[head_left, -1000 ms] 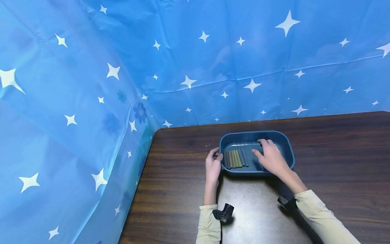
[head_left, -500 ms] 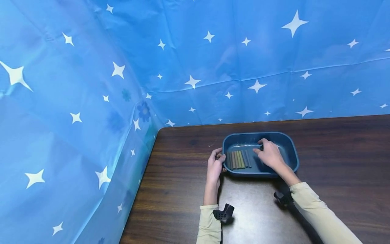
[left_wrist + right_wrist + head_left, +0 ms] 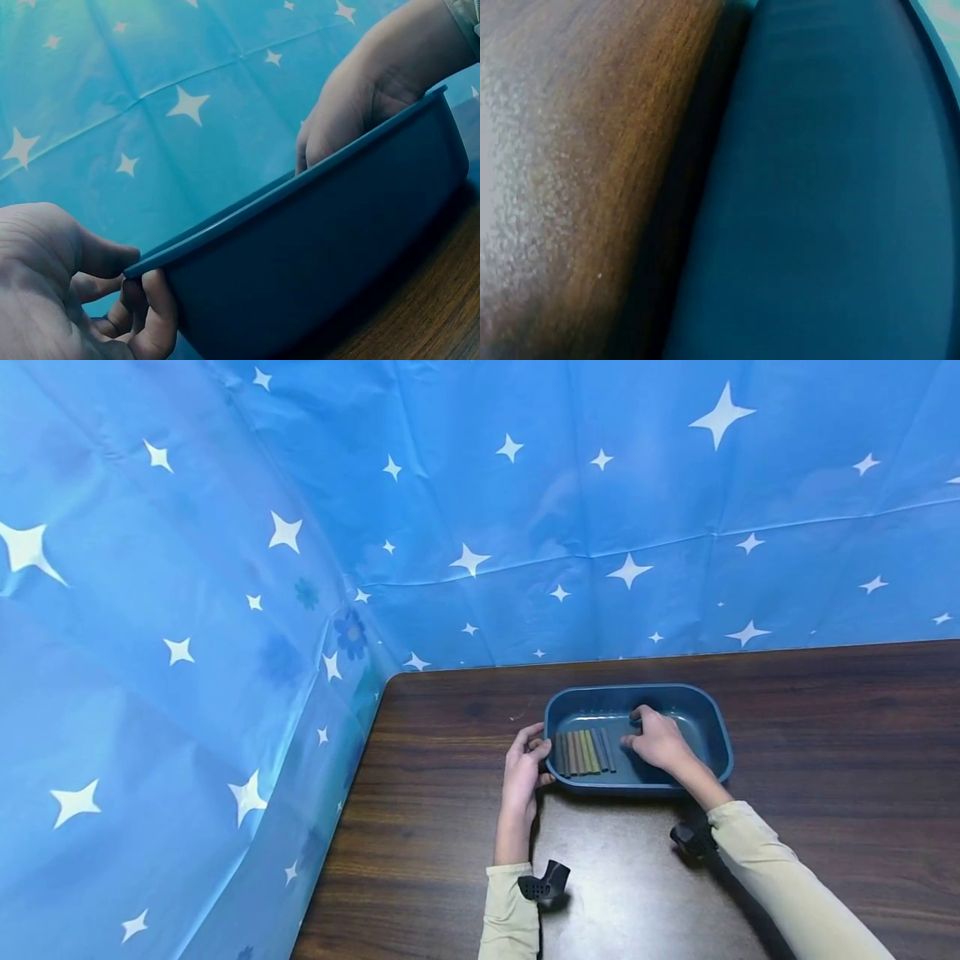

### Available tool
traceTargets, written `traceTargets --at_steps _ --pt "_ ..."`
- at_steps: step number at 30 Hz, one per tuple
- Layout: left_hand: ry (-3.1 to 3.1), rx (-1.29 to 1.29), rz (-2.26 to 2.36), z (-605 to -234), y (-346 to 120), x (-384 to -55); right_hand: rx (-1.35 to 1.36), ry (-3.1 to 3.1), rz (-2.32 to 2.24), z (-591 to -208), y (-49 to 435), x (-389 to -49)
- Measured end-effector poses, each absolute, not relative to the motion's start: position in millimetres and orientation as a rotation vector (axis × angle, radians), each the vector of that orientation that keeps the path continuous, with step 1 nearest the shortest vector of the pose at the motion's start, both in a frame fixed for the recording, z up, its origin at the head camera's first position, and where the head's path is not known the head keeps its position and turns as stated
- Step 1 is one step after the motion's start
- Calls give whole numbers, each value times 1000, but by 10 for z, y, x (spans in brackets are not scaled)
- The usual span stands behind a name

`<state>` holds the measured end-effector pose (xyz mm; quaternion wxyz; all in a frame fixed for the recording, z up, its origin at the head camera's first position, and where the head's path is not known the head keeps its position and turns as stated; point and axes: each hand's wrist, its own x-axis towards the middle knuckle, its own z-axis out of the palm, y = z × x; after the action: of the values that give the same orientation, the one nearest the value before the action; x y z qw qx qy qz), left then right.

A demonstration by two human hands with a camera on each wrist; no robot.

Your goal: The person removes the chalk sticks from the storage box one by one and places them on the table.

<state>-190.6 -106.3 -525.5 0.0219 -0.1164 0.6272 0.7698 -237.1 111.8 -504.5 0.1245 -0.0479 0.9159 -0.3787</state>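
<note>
Left hand pinching blue tray by end rim, right hand inside, cannot tell if gripping, row of sticks between, tray wall blocking right wrist view.

The head camera looks forward and down from well above the tabletop, taking in the tray and the cloth behind. The left-wrist camera sits low and near, tilted, facing past the tray's outer wall toward the cloth; it shares the left fingers with the head view. The right-wrist view, also tilted, is very near: tray wall beside tabletop.
</note>
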Motion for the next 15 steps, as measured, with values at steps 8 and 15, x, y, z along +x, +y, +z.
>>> traceTargets --at_steps 8,15 --pt "1939 -357 2391 -5242 -1069 -1894 -203 2672 -1118 -5071 1066 -2369" --pt "1931 -370 2388 -5254 -1065 -1906 -290 2665 -1089 -5088 994 -2402"
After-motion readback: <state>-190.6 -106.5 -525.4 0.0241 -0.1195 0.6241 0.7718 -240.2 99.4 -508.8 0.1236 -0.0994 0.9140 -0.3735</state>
